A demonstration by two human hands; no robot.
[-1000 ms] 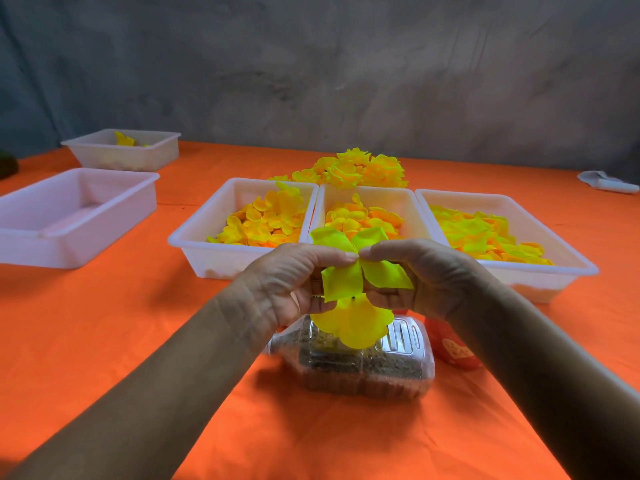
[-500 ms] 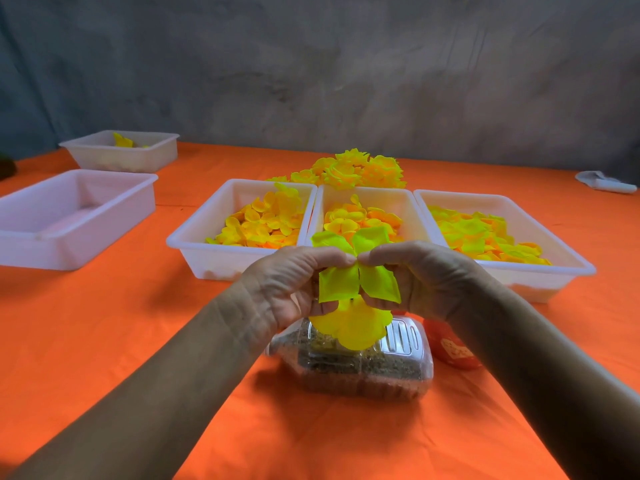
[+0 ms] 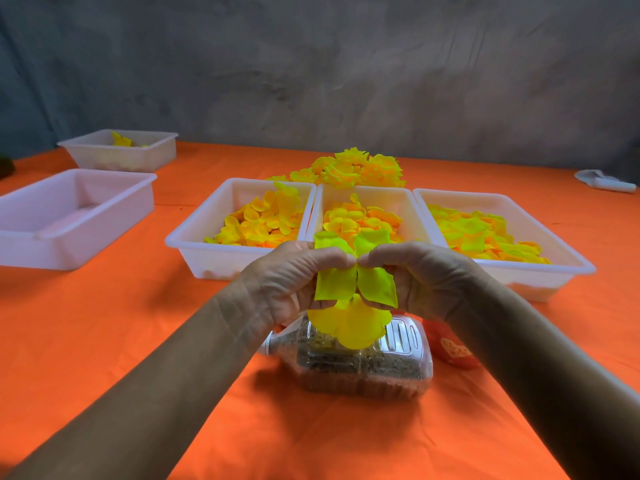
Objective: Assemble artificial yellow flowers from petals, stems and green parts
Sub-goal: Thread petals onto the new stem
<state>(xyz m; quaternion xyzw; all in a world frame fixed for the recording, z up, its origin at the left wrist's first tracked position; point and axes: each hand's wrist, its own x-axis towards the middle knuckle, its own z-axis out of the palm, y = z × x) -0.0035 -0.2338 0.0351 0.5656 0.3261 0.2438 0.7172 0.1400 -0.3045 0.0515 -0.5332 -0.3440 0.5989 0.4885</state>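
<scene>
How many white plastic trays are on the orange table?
5: three side by side in the middle, holding petals; two at the left, one near, one far.

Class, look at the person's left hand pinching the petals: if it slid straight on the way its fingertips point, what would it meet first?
The right hand: the left hand points across at it, fingertips nearly touching over the yellow-green petals that both pinch. Depth looks about equal.

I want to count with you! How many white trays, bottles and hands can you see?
White trays: 5
Bottle: 1
Hands: 2, left hand, right hand
Total: 8
</scene>
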